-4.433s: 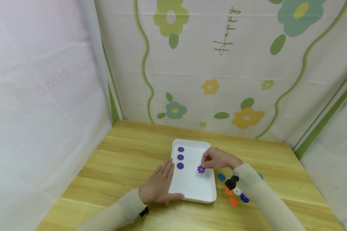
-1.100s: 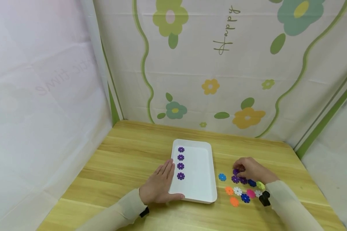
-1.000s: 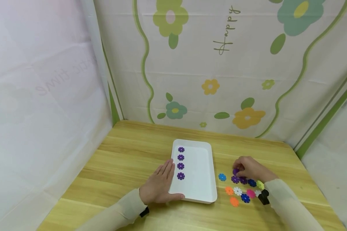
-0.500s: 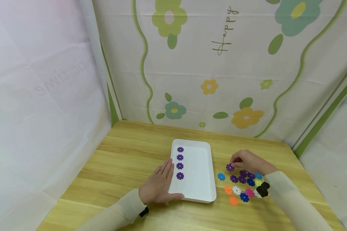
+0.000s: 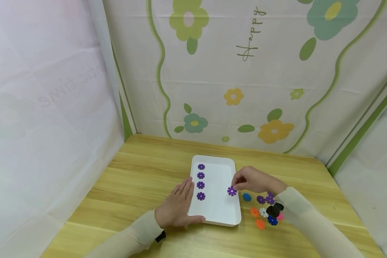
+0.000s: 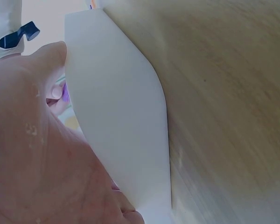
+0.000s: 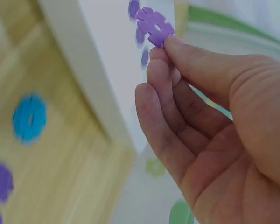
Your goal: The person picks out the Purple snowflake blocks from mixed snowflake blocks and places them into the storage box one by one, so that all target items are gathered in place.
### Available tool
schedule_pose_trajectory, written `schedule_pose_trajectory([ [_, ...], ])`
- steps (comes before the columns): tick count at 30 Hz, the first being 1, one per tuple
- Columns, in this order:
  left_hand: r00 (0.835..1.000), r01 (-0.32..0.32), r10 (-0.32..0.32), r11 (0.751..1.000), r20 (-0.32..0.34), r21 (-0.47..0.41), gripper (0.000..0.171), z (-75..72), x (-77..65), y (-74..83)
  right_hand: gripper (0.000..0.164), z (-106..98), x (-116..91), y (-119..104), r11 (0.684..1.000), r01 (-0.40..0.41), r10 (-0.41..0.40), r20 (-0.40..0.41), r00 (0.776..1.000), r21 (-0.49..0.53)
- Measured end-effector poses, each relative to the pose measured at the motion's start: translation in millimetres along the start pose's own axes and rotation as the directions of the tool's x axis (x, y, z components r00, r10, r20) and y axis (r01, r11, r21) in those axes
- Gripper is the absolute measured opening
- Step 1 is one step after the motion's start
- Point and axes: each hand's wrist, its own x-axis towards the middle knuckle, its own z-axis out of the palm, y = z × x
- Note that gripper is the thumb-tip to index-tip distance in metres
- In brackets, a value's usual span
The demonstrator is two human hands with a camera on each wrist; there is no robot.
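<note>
Lying straight-fingered against a white rectangular plastic tray (image 5: 214, 209) is the left hand (image 5: 175, 206). The right hand (image 5: 251, 180) pinches one edge of a purple flower-shaped plastic disc (image 5: 229, 192), which juts past the grip, apparently above the tray's right side. Four matching discs (image 5: 198, 185) line its left side.

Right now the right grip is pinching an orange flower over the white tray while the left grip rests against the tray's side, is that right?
Not quite: the flower is purple, not orange, as the head view shows. The right grip does pinch it over the white tray, with the left grip against its side.
</note>
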Motion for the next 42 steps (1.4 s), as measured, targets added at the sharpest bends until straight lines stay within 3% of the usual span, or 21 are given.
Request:
schedule_pose_trajectory([
  [10,1.000,0.024,-0.024,0.999,0.015,0.025,0.121,0.5,2.1,0.3,0.008,40.1,31.7,-33.7,0.998,0.022,-0.025,0.064,0.998,0.054],
  [24,1.000,0.009,-0.008,1.000,-0.004,0.025,0.122,3.3,0.9,-0.5,0.008,89.7,51.0,-42.7,0.991,0.036,-0.036,-0.002,0.999,0.128],
  [35,1.000,0.010,-0.010,1.000,-0.013,0.023,0.121,3.2,1.2,-1.0,0.007,104.4,57.0,-40.6,0.984,-0.025,0.036,-0.059,0.998,0.177],
  [42,1.000,0.004,-0.003,1.000,-0.013,0.012,0.120,2.2,0.5,-0.6,0.007,100.3,54.2,-39.1,0.989,-0.028,0.040,-0.076,0.996,0.146],
])
